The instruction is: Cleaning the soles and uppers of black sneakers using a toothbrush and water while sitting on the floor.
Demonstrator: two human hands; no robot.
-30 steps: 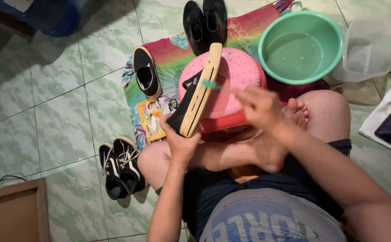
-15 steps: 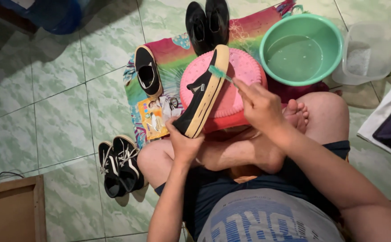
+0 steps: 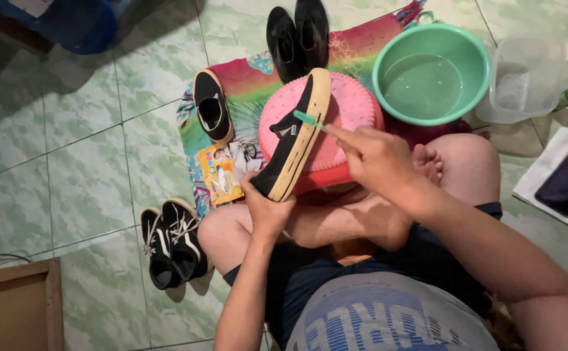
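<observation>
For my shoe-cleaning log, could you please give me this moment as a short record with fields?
Left hand: left hand grips the heel end of a black slip-on shoe, held on its side over a pink stool.
Right hand: right hand holds a green toothbrush, bristles at the shoe's tan sole edge.
Water: green basin holding water.
Other shoes: matching black slip-on and black dress shoes on the colourful mat; black lace-up sneakers on the tile floor.
Nearby: clear plastic container.
</observation>
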